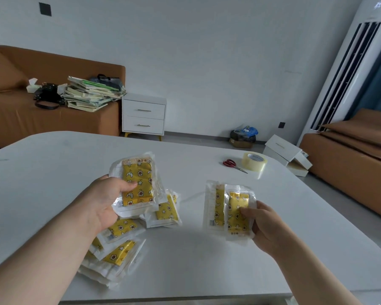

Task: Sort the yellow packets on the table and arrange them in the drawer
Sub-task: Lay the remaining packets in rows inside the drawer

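**Both hands holding yellow packets above the white table**

Left hand (103,201) curled shut around a stack of clear-plastic packets with yellow star-and-moon printed contents (136,186), thumb pressed across the front face, remaining fingers hidden behind; stack held upright and raised off the table, tilted slightly back. Right hand (262,225) closed on two similar clear-wrapped yellow packets (229,210), thumb tip on the front of the nearer one, fingers wrapped behind; pair fanned side by side, one overlapping the other, lifted clear of the surface right of the middle.

Directly below and behind the left hand, a loose heap of more clear-wrapped yellow packets (117,245) lying flat and overlapping on the smooth white rounded table (185,260), spreading from the middle toward the near-left edge; one small cluster of the heap (165,210) between the two hands.

Toward the far-right corner of the table, red-handled scissors (233,165) lying flat, just beside a roll of clear packing tape (254,161) standing on its side; both well apart from the packets.

Beyond the far edge, on the floor against the wall, a white two-drawer cabinet with yellow legs (143,115), both drawers shut; to its left, a brown sofa (13,115) carrying a slumped pile of books (90,93).
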Demonstrator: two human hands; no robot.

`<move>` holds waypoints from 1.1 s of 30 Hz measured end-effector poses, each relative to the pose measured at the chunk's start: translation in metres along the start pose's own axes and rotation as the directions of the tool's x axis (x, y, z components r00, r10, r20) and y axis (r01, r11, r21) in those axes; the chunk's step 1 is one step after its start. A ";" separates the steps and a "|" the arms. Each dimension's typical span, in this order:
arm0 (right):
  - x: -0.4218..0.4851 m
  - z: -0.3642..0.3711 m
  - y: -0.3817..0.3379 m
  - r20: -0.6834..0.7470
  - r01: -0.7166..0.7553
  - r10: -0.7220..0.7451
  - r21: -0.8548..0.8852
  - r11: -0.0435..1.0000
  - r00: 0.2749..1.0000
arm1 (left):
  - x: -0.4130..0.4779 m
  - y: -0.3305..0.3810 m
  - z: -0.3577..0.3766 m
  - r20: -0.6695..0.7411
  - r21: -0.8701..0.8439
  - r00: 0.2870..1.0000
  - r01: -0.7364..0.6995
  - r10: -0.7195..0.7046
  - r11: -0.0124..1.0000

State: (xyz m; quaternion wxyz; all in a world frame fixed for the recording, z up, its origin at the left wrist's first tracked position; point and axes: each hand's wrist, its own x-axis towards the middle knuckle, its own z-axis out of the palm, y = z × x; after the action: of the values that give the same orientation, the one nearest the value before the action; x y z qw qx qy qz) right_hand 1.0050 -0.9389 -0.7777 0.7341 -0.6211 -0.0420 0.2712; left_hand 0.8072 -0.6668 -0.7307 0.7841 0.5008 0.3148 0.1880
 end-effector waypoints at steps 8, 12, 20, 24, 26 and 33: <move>-0.036 0.009 -0.003 0.050 0.002 0.001 -0.062 0.998 0.999 | -0.032 0.011 0.006 -0.009 0.000 1.000 -0.008 0.008 1.000; -0.049 0.007 -0.001 0.045 -0.051 0.054 -0.068 0.996 0.997 | -0.044 0.009 0.009 -0.026 0.007 1.000 0.012 -0.011 1.000; -0.063 0.010 0.019 -0.262 -0.053 -0.002 -0.204 0.978 0.965 | -0.093 -0.024 -0.004 -0.085 0.084 0.995 0.068 -0.061 0.994; -0.068 0.015 0.021 -0.302 -0.063 -0.013 -0.239 0.969 0.953 | -0.104 -0.042 -0.002 -0.087 0.112 0.994 0.072 -0.062 0.991; -0.069 0.017 0.019 -0.301 -0.065 -0.012 -0.244 0.967 0.954 | -0.107 -0.046 0.000 -0.072 0.125 0.996 0.069 -0.060 0.990; -0.084 0.009 0.018 -0.300 -0.050 -0.069 -0.371 0.927 0.952 | -0.111 -0.046 -0.003 -0.073 0.167 0.995 0.073 -0.061 0.983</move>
State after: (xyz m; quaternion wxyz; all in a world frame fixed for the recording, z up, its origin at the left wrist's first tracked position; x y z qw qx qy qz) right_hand 0.9240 -0.9673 -0.7697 0.6012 -0.7837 0.0187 0.1547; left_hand 0.7233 -0.7520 -0.7398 0.7336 0.5480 0.3725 0.1509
